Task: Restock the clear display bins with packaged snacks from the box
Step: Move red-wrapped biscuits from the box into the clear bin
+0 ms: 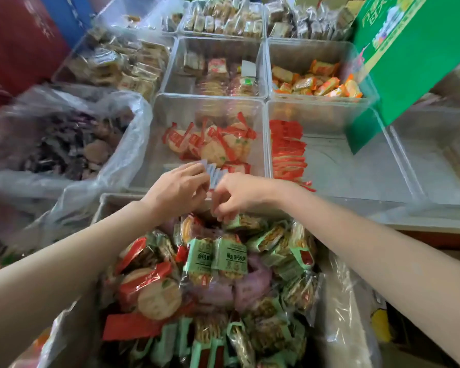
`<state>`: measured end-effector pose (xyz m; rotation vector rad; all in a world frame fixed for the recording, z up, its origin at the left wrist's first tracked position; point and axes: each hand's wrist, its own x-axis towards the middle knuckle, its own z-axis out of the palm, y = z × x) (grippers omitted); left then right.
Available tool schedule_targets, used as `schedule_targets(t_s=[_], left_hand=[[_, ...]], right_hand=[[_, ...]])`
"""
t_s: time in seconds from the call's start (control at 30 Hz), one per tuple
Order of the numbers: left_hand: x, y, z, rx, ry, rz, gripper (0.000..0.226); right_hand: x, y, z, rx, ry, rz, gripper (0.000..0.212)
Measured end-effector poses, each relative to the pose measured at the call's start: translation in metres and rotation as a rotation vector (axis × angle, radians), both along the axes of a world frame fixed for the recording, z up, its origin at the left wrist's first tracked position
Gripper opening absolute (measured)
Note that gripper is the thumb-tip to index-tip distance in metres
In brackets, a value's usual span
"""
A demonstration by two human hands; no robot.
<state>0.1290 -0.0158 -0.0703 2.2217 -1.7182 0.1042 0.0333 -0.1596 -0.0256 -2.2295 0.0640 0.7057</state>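
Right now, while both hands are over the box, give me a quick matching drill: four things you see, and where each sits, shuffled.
Things:
1. orange-wrapped snacks
2. round crackers in red wrappers
3. green-wrapped noodle snacks
4. dark purple-wrapped snacks

Places:
A. plastic bag at left
B. the box nearest the camera
C. clear bin just beyond the left hand
D. clear bin beside the green carton

Pairs: 1-D, 2-C, 3-B, 4-A

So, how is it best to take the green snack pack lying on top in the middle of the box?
Probably pinch the green pack across its long side edges, coming from straight above: it lies flat and uncovered, with other packs crowded around.
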Motion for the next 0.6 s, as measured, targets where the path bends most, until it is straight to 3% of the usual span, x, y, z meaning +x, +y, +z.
schedule_targets(t_s=[0.07,0.2,0.3,0.37,0.43,0.5,0.6], left_hand=[[-0.008,0.033,-0.003,0.044,0.040,0.006,0.022],[-0.014,0.087,-0.007,0.146,0.118,0.071,0.032],[-0.008,0.111,-0.005,0.360,0.200,0.222,0.047],[-0.005,0.116,0.000,0.583,0.228,0.191,0.054],[-0.007,0.117,0.004,0.791,0.188,0.116,0.073],[-0.013,0.116,0.003,0.927,0.093,0.075,0.084],[-0.022,0.111,0.000,1.008,-0.028,0.075,0.083]], right_hand=[[-0.005,0.029,-0.013,-0.022,0.013,0.101,0.019],[-0.011,0.082,-0.024,-0.085,-0.178,0.167,0.016],[-0.010,0.113,-0.026,-0.085,-0.279,0.203,0.019],[-0.011,0.131,-0.032,-0.254,-0.297,0.362,0.038],[-0.019,0.148,-0.043,-0.551,-0.265,0.588,0.075],[-0.034,0.162,-0.055,-0.761,-0.262,0.654,0.098],[-0.048,0.169,-0.064,-0.796,-0.323,0.511,0.087]])
